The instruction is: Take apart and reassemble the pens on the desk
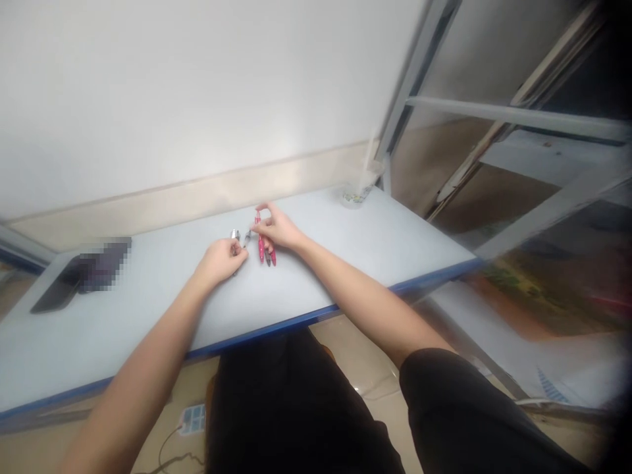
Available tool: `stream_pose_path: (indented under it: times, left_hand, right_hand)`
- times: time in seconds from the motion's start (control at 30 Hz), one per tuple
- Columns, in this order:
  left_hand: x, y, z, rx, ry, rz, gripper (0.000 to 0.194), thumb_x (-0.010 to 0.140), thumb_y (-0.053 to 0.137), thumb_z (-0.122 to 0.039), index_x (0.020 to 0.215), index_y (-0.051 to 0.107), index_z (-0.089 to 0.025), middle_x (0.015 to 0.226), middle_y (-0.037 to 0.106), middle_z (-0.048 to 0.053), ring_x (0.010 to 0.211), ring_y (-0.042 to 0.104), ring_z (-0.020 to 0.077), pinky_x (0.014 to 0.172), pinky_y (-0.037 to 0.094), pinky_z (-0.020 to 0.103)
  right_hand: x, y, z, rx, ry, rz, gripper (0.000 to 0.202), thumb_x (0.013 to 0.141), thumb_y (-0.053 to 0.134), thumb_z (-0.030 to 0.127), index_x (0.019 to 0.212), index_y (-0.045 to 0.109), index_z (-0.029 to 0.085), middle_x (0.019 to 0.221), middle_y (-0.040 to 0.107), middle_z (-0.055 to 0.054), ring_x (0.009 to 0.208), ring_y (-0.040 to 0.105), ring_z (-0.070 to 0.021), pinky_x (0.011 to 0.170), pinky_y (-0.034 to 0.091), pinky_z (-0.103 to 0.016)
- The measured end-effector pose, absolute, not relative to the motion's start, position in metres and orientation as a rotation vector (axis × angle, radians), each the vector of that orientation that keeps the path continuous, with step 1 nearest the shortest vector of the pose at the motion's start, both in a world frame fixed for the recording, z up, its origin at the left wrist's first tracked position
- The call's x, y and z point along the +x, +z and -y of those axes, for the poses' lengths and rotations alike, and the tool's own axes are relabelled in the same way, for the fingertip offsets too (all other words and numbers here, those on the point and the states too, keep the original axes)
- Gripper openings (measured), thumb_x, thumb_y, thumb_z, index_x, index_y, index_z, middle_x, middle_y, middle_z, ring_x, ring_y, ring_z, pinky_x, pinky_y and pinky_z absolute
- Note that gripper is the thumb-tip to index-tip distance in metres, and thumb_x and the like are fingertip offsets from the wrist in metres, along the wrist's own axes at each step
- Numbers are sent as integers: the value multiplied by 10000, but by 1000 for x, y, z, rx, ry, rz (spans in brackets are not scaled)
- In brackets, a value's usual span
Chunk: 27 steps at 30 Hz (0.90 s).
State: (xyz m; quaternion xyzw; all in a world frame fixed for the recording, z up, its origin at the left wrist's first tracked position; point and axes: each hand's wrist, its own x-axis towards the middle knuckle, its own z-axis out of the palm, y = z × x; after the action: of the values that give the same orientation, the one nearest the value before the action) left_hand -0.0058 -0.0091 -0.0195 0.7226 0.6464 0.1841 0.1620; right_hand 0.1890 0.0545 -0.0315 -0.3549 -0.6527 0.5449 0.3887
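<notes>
On the white table (306,276), my left hand (221,259) is closed, its thumb and fingertips pinched on a slim dark-and-silver pen (235,234). Its fingers hide the middle of that pen. A small dark grey piece (247,237) stands between the two hands, close to my left fingertips; I cannot make out which hand bears it. My right hand (279,228) curls round a red pen (261,249), index finger near its top and thumb against its side. Under the lower fingers of that hand show a dark pen (268,258) and another red pen (273,257).
A dark phone (56,289) lies at the left, beside a dark, pixelated item (106,263). A clear patterned cup (354,195) with a pale upright stick stands at the back right. A wall (197,99) borders the back, and a metal frame (494,112) the right side.
</notes>
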Motion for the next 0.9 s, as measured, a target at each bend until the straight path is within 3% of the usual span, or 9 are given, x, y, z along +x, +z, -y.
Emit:
stream_pose_path:
  times: [0.2, 0.53, 0.9]
  left_hand:
    - [-4, -18, 11, 2037, 485, -1890, 187, 862, 597, -350, 715, 557, -242, 639, 649, 15, 651, 575, 216, 647, 360, 331]
    - [-2, -17, 10, 1979, 500, -1944, 191, 841, 617, -362, 696, 578, -245, 623, 657, 25, 640, 587, 225, 650, 376, 334]
    - [-4, -20, 10, 1935, 554, -1909, 192, 823, 612, -363, 678, 595, -238, 645, 679, 34, 658, 601, 224, 650, 399, 337]
  right_hand:
    - [183, -29, -59, -889, 1356, 1689, 288, 1007, 648, 160, 1139, 410, 254, 507, 585, 130, 344, 559, -140, 331, 437, -173]
    - [184, -26, -56, -886, 1286, 1658, 355, 995, 686, 175, 1234, 435, 254, 530, 592, 133, 368, 588, -138, 347, 447, -170]
    - [186, -29, -56, -880, 1308, 1663, 278, 983, 696, 209, 1145, 473, 239, 524, 579, 126, 371, 557, -119, 377, 482, -175]
